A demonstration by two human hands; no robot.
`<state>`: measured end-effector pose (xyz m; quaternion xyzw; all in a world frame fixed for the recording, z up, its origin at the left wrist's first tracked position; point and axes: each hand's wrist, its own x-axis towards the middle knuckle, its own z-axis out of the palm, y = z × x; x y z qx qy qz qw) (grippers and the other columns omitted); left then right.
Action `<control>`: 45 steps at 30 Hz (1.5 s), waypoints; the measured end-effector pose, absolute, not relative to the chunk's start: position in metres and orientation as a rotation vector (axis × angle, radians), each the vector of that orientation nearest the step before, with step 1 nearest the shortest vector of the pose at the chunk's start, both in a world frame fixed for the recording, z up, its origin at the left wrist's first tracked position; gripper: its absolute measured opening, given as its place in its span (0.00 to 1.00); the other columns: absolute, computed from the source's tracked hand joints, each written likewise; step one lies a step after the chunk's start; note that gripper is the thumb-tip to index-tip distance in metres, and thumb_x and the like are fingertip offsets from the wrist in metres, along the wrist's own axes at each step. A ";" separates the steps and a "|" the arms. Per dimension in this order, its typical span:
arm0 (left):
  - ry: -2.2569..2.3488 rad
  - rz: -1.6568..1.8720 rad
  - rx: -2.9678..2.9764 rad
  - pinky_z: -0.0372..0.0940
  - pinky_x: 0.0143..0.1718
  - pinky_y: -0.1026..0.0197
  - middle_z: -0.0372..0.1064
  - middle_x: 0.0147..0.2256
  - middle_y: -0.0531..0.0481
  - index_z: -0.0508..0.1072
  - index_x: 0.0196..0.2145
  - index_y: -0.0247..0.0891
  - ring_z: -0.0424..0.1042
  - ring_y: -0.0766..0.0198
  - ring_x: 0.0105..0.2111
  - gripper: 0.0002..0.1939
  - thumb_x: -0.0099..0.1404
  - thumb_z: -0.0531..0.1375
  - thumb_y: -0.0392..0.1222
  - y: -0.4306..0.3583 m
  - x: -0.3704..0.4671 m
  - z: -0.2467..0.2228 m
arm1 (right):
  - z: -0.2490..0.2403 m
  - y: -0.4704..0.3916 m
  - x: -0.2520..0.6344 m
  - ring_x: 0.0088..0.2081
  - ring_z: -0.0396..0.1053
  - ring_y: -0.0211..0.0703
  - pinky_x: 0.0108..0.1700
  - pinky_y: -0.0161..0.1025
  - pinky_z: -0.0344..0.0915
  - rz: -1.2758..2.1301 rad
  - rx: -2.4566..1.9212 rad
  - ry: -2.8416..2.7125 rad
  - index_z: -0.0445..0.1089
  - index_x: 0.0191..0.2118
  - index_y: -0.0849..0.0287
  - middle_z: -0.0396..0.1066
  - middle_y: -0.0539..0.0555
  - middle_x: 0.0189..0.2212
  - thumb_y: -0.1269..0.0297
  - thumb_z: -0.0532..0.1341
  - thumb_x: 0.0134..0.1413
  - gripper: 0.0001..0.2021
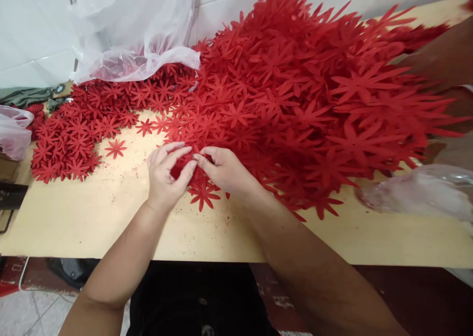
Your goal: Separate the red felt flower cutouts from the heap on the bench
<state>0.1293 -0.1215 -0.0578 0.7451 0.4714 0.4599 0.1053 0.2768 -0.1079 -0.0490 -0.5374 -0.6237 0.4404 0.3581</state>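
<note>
My left hand (166,171) is curled, thumb and fingers bent around a red flower-shaped cutout (180,166) that is partly hidden. Close against it, my right hand (222,169) pinches at the same red piece with thumb and forefinger; the exact grip point is small and partly covered. Just below the hands lies another red flower cutout (204,194) with long narrow petals. Behind and to the right rises a big heap of red flower cutouts (273,99), reaching right up to my hands.
Neat stacks of red flowers (79,141) stand at the left, with one loose red flower (116,148) beside them. A white plastic bag (133,30) leans on the tiled wall. Another clear bag (424,193) lies at the right. Red crumbs dot the pale wooden table (121,222).
</note>
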 end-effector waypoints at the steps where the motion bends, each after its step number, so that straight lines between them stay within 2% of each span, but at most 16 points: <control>1: 1.382 1.307 2.223 0.59 0.53 0.51 0.72 0.44 0.47 0.74 0.43 0.42 0.70 0.60 0.46 0.14 0.61 0.59 0.49 -0.123 0.131 -0.058 | -0.051 -0.107 0.277 0.21 0.50 0.32 0.27 0.36 0.49 1.139 -1.372 -1.596 0.58 0.21 0.59 0.52 0.45 0.16 0.61 0.54 0.54 0.13; 5: 1.372 1.216 2.248 0.58 0.52 0.51 0.74 0.43 0.48 0.72 0.47 0.43 0.71 0.60 0.44 0.18 0.60 0.60 0.48 -0.122 0.135 -0.062 | -0.056 -0.106 0.276 0.23 0.52 0.33 0.28 0.35 0.53 1.206 -1.222 -1.444 0.60 0.24 0.59 0.55 0.46 0.19 0.61 0.53 0.53 0.10; 9: 1.398 1.285 2.098 0.60 0.49 0.52 0.74 0.41 0.49 0.73 0.47 0.45 0.71 0.60 0.42 0.14 0.63 0.58 0.44 -0.118 0.132 -0.067 | -0.058 -0.106 0.272 0.26 0.58 0.35 0.31 0.36 0.59 1.297 -1.076 -1.404 0.62 0.31 0.59 0.62 0.48 0.25 0.62 0.55 0.50 0.05; 13: 1.344 1.349 2.047 0.62 0.50 0.53 0.73 0.42 0.47 0.75 0.44 0.43 0.70 0.60 0.44 0.12 0.63 0.57 0.42 -0.117 0.130 -0.067 | -0.061 -0.106 0.272 0.31 0.62 0.38 0.38 0.39 0.62 1.172 -1.132 -1.485 0.62 0.27 0.59 0.65 0.51 0.26 0.62 0.58 0.49 0.07; 15: 1.299 1.353 2.071 0.62 0.51 0.52 0.71 0.45 0.46 0.74 0.46 0.43 0.69 0.60 0.46 0.14 0.62 0.58 0.42 -0.118 0.131 -0.067 | -0.061 -0.106 0.273 0.32 0.62 0.38 0.39 0.39 0.62 1.135 -1.163 -1.434 0.62 0.25 0.59 0.65 0.51 0.27 0.62 0.58 0.49 0.07; 19: 1.262 1.357 2.053 0.62 0.52 0.52 0.69 0.47 0.44 0.67 0.53 0.41 0.69 0.59 0.47 0.23 0.60 0.60 0.42 -0.118 0.133 -0.068 | -0.057 -0.106 0.272 0.31 0.65 0.37 0.36 0.37 0.64 1.228 -1.119 -1.235 0.64 0.31 0.58 0.69 0.51 0.30 0.63 0.61 0.45 0.06; 24: 1.209 1.290 1.839 0.65 0.49 0.54 0.72 0.42 0.46 0.69 0.50 0.41 0.71 0.61 0.42 0.21 0.60 0.61 0.47 -0.119 0.136 -0.070 | -0.050 -0.108 0.272 0.21 0.57 0.33 0.26 0.35 0.59 1.295 -1.152 -1.154 0.62 0.28 0.57 0.62 0.46 0.21 0.62 0.61 0.45 0.07; 31: 1.141 1.273 1.577 0.64 0.51 0.54 0.70 0.43 0.45 0.70 0.43 0.39 0.70 0.61 0.44 0.21 0.55 0.64 0.52 -0.122 0.144 -0.071 | -0.051 -0.106 0.276 0.22 0.52 0.31 0.26 0.34 0.54 1.165 -1.221 -1.170 0.58 0.18 0.58 0.54 0.46 0.17 0.49 0.63 0.45 0.20; 34: 1.100 1.276 1.504 0.65 0.50 0.55 0.70 0.41 0.46 0.68 0.43 0.40 0.71 0.62 0.43 0.22 0.54 0.65 0.52 -0.123 0.146 -0.073 | -0.054 -0.104 0.275 0.22 0.50 0.31 0.26 0.34 0.53 1.151 -1.216 -1.160 0.55 0.18 0.58 0.51 0.45 0.16 0.49 0.63 0.45 0.21; 37: 1.070 1.299 1.426 0.66 0.48 0.57 0.70 0.41 0.47 0.67 0.45 0.42 0.71 0.64 0.42 0.23 0.54 0.65 0.50 -0.120 0.145 -0.074 | -0.058 -0.105 0.272 0.25 0.59 0.33 0.31 0.35 0.61 1.244 -1.142 -1.175 0.59 0.23 0.57 0.60 0.46 0.21 0.54 0.63 0.46 0.15; 40: 1.087 1.302 1.339 0.67 0.45 0.59 0.71 0.36 0.50 0.68 0.44 0.41 0.72 0.66 0.38 0.20 0.56 0.64 0.47 -0.115 0.143 -0.074 | -0.062 -0.106 0.268 0.35 0.68 0.39 0.41 0.40 0.67 1.340 -1.014 -1.224 0.62 0.32 0.57 0.69 0.51 0.29 0.59 0.62 0.46 0.10; 43: 1.105 1.337 1.246 0.68 0.42 0.60 0.73 0.34 0.51 0.70 0.40 0.40 0.72 0.67 0.35 0.16 0.54 0.65 0.45 -0.112 0.141 -0.073 | -0.065 -0.108 0.265 0.41 0.70 0.42 0.47 0.43 0.67 1.308 -0.978 -1.259 0.63 0.37 0.58 0.71 0.53 0.35 0.64 0.61 0.46 0.11; 45: 1.111 1.358 1.200 0.69 0.41 0.61 0.74 0.34 0.51 0.72 0.37 0.39 0.72 0.67 0.35 0.14 0.52 0.66 0.44 -0.112 0.142 -0.071 | -0.066 -0.109 0.265 0.39 0.70 0.41 0.45 0.43 0.67 1.233 -1.030 -1.250 0.62 0.37 0.58 0.71 0.53 0.35 0.65 0.60 0.47 0.10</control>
